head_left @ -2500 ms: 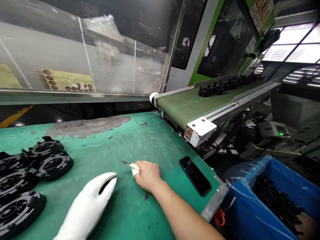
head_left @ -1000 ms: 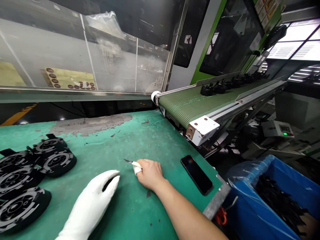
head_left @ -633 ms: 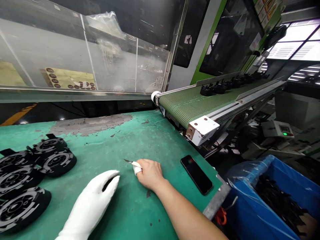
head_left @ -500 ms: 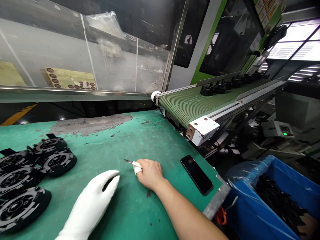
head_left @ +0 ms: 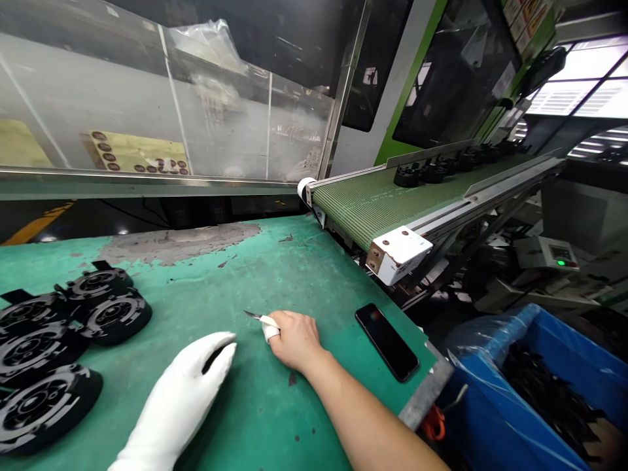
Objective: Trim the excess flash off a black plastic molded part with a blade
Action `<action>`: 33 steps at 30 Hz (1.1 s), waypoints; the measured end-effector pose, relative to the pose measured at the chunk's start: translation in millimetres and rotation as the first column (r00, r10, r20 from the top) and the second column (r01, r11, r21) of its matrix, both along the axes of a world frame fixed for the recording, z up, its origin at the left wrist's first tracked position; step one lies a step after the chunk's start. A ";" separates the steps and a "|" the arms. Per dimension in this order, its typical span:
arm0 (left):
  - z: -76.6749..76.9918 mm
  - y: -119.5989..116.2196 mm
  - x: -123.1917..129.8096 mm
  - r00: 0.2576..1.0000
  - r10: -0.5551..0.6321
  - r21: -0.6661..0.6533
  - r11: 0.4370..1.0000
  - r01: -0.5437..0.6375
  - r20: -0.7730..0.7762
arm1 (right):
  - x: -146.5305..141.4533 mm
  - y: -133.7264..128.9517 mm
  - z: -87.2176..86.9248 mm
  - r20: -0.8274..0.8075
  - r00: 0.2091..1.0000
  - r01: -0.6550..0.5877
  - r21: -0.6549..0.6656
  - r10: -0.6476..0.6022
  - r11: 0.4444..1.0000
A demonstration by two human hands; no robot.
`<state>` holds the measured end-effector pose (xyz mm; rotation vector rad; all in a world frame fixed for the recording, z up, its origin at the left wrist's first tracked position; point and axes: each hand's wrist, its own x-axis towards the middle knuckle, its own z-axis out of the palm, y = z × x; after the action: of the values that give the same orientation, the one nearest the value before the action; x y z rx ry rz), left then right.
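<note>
A small knife (head_left: 267, 320) is in the bare right hand (head_left: 297, 337), whose fingers are clenched on its pale handle, low over the green tabletop (head_left: 245, 278). Its long axis runs leftward and slightly away from the person; the blade tip lies just beyond the gloved left hand's (head_left: 189, 386) fingertips, near but apart. Those fingers look released, thumb and fingertips almost meeting around a narrow gap, with nothing visible between them. Farther left stands a cluster of round black molded parts (head_left: 115, 317), nearer to the left hand than to the right. A smartphone (head_left: 386, 341) lies right of the right hand.
</note>
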<state>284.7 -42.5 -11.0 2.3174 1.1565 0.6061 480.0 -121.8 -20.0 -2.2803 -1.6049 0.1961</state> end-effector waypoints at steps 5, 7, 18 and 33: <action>-2.1 0.9 -1.0 1.000 -0.006 -0.019 1.000 0.005 -0.009 | 0.1 0.6 -0.3 0.001 1.000 0.000 -0.001 0.000 1.000; -2.9 1.0 -1.2 1.000 -0.005 -0.023 1.000 0.005 -0.011 | 0.1 0.5 -0.6 0.002 1.000 0.001 0.001 -0.001 1.000; 2.6 -2.4 1.4 1.000 -0.007 -0.036 0.999 0.007 -0.001 | 0.4 0.0 -2.4 -0.002 1.000 -0.007 0.005 0.007 1.000; -4.5 -0.3 1.5 1.000 -0.021 -0.056 0.998 0.021 -0.003 | 0.4 0.7 -4.8 0.003 1.000 -0.004 0.019 0.004 1.000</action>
<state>286.2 -42.7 -15.6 2.2809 1.1351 0.5554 480.4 -121.0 -24.8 -2.2645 -1.6061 0.1786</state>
